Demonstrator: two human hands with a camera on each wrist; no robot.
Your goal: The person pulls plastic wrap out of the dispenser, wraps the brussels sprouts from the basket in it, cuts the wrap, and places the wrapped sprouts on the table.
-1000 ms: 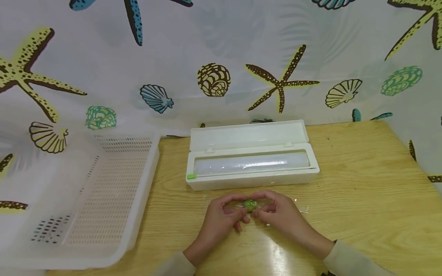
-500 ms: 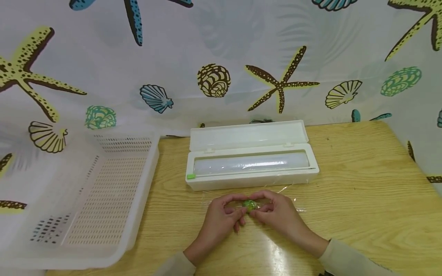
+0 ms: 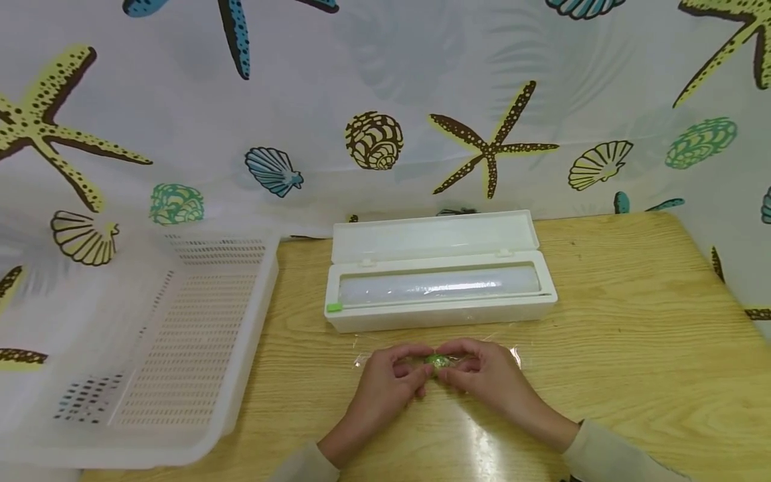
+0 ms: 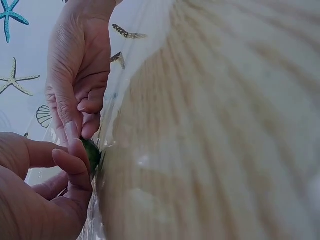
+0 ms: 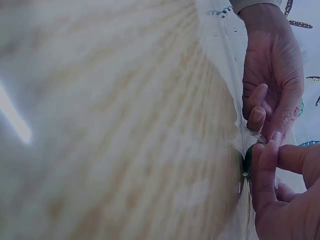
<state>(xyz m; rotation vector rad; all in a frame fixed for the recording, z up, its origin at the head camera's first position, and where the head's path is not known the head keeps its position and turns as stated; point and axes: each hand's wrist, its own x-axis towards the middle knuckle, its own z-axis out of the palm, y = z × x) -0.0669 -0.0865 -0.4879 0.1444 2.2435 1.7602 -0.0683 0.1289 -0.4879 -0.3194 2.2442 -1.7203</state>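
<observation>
A small round green thing point(image 3: 439, 362), its exact kind unclear, lies on clear cling film point(image 3: 363, 345) spread on the table. My left hand point(image 3: 387, 383) pinches its left side between thumb and fingers, and my right hand point(image 3: 490, 376) pinches the right side. The fingertips of both hands nearly meet over it. In the left wrist view a dark green side of the thing point(image 4: 92, 154) shows beneath the fingers. The right wrist view has only a sliver of it, with the film point(image 5: 245, 200) stretched flat alongside. Fingers hide much of the thing and the film around it.
Just beyond the hands stands a long white cling film box point(image 3: 442, 314) with its lid point(image 3: 434, 239) raised and a film roll point(image 3: 440, 286) inside. A white plastic basket point(image 3: 231, 375) is at the left. Patterned cloth point(image 3: 319, 100) hangs behind the wooden table point(image 3: 632, 321).
Both hands have stayed in nearly the same place, with small finger movements around the green thing. Its visible face looks a little different, and the loose film edges have shifted slightly.
</observation>
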